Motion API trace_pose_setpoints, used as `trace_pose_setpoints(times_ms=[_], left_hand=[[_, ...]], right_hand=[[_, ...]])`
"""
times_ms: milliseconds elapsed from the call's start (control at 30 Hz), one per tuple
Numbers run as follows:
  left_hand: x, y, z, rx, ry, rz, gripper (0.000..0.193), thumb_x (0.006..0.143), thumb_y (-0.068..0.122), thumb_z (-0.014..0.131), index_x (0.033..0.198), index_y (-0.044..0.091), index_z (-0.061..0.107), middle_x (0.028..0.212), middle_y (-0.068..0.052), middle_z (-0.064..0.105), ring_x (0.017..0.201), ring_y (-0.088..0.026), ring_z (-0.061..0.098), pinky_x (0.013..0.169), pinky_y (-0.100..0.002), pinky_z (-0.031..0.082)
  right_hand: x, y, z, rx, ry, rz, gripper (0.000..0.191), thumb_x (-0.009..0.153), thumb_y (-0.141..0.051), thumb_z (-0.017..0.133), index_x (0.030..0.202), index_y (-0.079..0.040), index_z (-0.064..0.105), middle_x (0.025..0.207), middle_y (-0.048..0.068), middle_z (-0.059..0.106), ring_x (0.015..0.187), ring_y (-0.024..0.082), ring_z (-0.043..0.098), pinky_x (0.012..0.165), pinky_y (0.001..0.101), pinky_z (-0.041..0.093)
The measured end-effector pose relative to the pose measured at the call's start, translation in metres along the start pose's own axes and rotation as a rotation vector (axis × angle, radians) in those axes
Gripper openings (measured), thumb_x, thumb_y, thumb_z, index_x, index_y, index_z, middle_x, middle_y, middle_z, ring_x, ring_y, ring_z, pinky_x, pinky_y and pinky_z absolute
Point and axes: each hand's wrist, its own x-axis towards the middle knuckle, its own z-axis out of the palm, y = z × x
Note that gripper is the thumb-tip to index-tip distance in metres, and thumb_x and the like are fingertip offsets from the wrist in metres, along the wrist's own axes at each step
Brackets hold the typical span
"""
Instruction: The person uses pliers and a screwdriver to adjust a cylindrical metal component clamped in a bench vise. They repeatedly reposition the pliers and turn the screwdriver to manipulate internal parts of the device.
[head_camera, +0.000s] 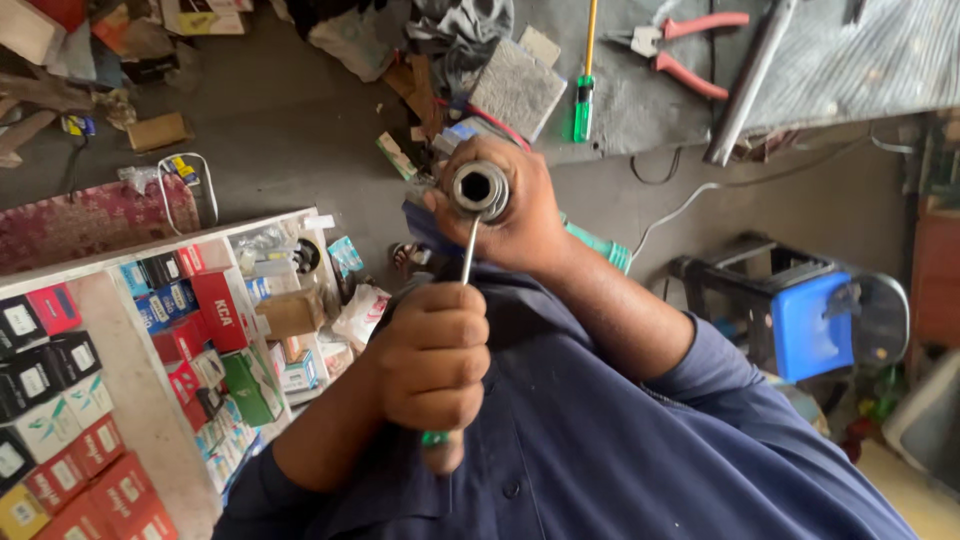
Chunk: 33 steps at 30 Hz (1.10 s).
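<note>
Screwdriver (462, 300) was gripped by its green handle in the closed left hand (432, 355), its shaft running up to a metal cylindrical part (480, 188). That part was clasped in the right hand (510, 205), open end toward the camera, above the blue shirt (600, 450). Shelves of small boxes (120, 400) stood at left; red-handled pliers (685, 50) lay on the floor beyond.

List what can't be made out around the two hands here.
- Tip of the screwdriver: head view, hidden at the metal tube.
- Handle: mostly covered by the left hand; only a green end shows.
- Tube body: wrapped by the right hand; only its open end shows.
- Bore: too dark to see inside.
</note>
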Motion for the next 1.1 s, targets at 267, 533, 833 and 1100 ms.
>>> trace_pose_setpoints(times_ms=[267, 533, 833, 1100], left_hand=[[-0.002, -0.009, -0.004, -0.023, -0.014, 0.175, 0.032, 0.090, 0.032, 0.063, 0.073, 0.009, 0.049, 0.075, -0.004, 0.051, 0.063, -0.022, 0.053, 0.058, -0.036, 0.040], [0.019, 0.013, -0.016, -0.045, -0.087, 0.108, 0.018, 0.090, 0.026, 0.060, 0.087, 0.008, 0.062, 0.087, -0.005, 0.057, 0.079, -0.024, 0.060, 0.075, -0.043, 0.048], [0.017, 0.013, -0.014, 0.046, -0.206, 0.098, 0.029, 0.093, 0.028, 0.056, 0.071, 0.011, 0.048, 0.068, -0.002, 0.044, 0.060, -0.022, 0.045, 0.061, -0.040, 0.038], [0.015, -0.002, -0.009, 0.113, -0.244, 0.230, 0.032, 0.093, 0.032, 0.058, 0.072, 0.012, 0.047, 0.069, 0.000, 0.042, 0.060, -0.019, 0.045, 0.062, -0.037, 0.037]], right_hand=[[-0.005, 0.000, 0.007, 0.006, 0.023, 0.025, 0.024, 0.086, -0.008, 0.082, 0.089, -0.007, 0.058, 0.080, 0.003, 0.064, 0.070, 0.015, 0.058, 0.067, 0.0300, 0.050], [-0.003, -0.009, 0.005, -0.018, 0.015, -0.037, 0.023, 0.085, -0.008, 0.082, 0.086, -0.007, 0.059, 0.080, 0.004, 0.061, 0.072, 0.015, 0.057, 0.068, 0.0305, 0.049], [-0.001, 0.000, 0.003, -0.019, 0.020, -0.043, 0.024, 0.083, -0.008, 0.083, 0.086, -0.007, 0.059, 0.079, 0.004, 0.062, 0.071, 0.016, 0.057, 0.068, 0.0312, 0.050], [0.000, -0.002, 0.003, -0.003, 0.016, -0.043, 0.023, 0.083, -0.008, 0.082, 0.088, -0.007, 0.059, 0.080, 0.003, 0.064, 0.072, 0.016, 0.060, 0.069, 0.0315, 0.052]])
